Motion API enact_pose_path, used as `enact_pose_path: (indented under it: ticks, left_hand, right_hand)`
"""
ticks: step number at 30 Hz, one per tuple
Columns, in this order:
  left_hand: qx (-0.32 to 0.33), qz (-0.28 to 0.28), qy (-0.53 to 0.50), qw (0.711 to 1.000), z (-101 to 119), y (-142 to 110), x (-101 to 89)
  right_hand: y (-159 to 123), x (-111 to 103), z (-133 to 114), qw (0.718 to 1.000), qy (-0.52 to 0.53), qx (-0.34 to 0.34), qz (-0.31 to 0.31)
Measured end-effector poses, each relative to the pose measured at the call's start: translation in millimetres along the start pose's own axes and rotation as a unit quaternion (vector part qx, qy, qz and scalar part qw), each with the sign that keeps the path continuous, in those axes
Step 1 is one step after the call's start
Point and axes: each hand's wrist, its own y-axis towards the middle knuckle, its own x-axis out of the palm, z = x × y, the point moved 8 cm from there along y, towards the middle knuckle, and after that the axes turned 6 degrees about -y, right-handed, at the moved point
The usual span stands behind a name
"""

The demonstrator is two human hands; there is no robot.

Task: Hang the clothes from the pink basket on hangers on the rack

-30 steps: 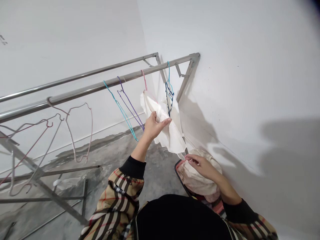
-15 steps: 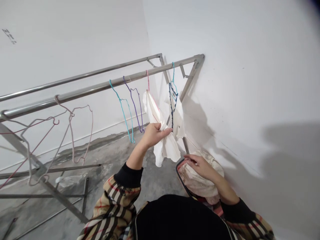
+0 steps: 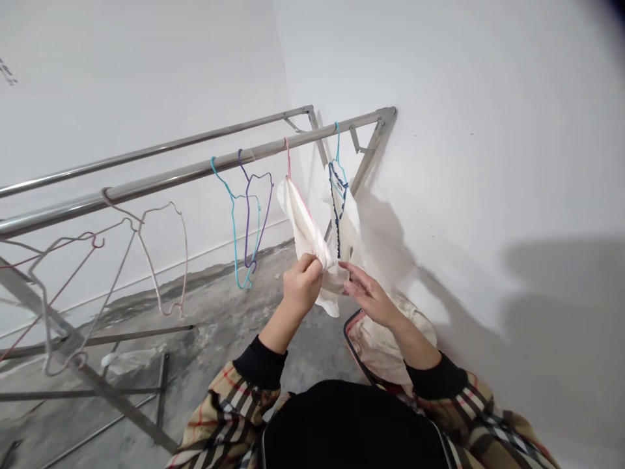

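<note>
White cloth [image 3: 303, 225] hangs at 12 o'clock from the chest, off a pink wire hanger [image 3: 288, 159] on the front steel rail [image 3: 195, 170]. Upper edge runs along the hanger's shoulder; lower part is bunched up, not falling free. Fabric looks thin, soft and creased. No stains visible at this resolution.

Grip: left hand [image 3: 303, 284] clamped on a gathered fold, fingers curled over it. right hand [image 3: 371, 293] open, fingers spread, tips at the cloth just right of the left hand. Firm contact can't be confirmed from this angle. Hands close together, not clasped.

Step in hand looks like settling the cloth on its hanger, with the bunched fold being worked loose. Next move calls for opening that fold and smoothing it down so the hem hangs straight. Clearance is tight on the right: a second white cloth [image 3: 348, 225] hangs just beside it on a navy-trimmed hanger [image 3: 336, 198], near 12 to 1 o'clock.

Bare teal hanger [image 3: 233, 228] and purple hanger [image 3: 254, 221] at 11 o'clock, pale pink hanger [image 3: 163, 260] further out toward 10. Red-rimmed basket [image 3: 352, 324] at 1 o'clock, low by the wall, holding pale fabric [image 3: 388, 345].
</note>
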Motion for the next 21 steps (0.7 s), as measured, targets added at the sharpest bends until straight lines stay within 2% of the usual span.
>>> enact_pose_path:
  ticks: [3,5,11,16,21]
  left_hand:
    - [0.008,0.002,-0.001,1.000,2.6,-4.0,4.5]
    - [0.017,-0.009,0.019,1.000,3.2,-5.6,8.8]
    - [0.031,-0.120,0.031,0.992,-4.3,-7.7,22.5]
    - [-0.007,-0.152,0.022,0.988,-14.4,-5.2,19.6]
    - [0.028,-0.136,0.013,0.990,-1.2,-8.4,19.3]
  right_hand:
    - [19.1,6.4,-19.3,0.999,0.035,-0.016,0.013]
    - [30.6,9.6,-27.1,0.999,0.013,-0.029,0.027]
    - [43.1,2.3,-25.7,0.987,-0.123,-0.012,0.104]
    - [41.0,1.9,-22.4,0.986,-0.147,-0.002,0.079]
    - [37.0,5.5,-27.0,0.988,-0.132,-0.015,0.083]
